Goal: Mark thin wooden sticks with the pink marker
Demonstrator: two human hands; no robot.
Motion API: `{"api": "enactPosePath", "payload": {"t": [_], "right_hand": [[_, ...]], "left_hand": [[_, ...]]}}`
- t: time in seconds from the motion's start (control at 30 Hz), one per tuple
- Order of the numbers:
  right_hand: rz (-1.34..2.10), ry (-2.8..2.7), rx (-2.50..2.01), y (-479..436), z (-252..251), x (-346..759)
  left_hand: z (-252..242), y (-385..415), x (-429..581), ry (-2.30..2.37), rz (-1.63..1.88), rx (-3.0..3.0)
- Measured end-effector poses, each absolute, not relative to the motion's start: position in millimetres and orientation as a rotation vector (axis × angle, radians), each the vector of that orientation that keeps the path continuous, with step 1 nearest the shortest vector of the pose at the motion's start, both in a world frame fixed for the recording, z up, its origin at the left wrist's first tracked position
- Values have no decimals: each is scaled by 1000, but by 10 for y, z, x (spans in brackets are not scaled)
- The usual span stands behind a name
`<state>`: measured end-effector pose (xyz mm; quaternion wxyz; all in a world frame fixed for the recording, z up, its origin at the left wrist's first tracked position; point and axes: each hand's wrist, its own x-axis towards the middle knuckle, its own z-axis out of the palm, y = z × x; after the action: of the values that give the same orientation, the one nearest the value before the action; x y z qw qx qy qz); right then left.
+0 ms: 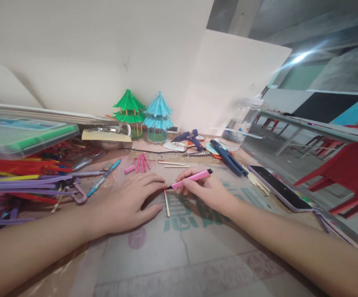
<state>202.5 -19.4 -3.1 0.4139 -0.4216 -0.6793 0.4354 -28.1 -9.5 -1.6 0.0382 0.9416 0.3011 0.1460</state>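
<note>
My right hand [202,187] grips a pink marker pen [194,177], its tip pointing left and down at a short thin wooden stick [167,204]. The stick's far end looks pink, the rest pale. My left hand [132,198] lies palm down with its fingers stretched out, fingertips at the stick's far end and thumb apart. Whether they press on the stick I cannot tell. Beyond the left hand lie a pink pen cap [129,169] and several pink-coloured sticks [143,163]. Two plain sticks [175,165] rest farther right.
Green [129,106] and blue [158,117] model pagodas stand by the wall. A glue gun [188,138], blue cutter-like tool [226,157], clear jar [240,121] and phone [279,187] are at right. Left are a blue pen [105,177], colourful pipe cleaners [27,185] and a plastic case [27,134].
</note>
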Motion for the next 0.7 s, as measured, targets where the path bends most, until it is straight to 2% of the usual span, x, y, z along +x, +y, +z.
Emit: {"api": "enactPosePath", "payload": {"t": [0.33, 0.7], "right_hand": [[1092, -1723, -1106, -180, -43, 2006], [1099, -1717, -1127, -177, -40, 2001]], "left_hand": [[-23, -108, -292, 1051, 465, 2828], [23, -118, -270, 985, 427, 2808]]}}
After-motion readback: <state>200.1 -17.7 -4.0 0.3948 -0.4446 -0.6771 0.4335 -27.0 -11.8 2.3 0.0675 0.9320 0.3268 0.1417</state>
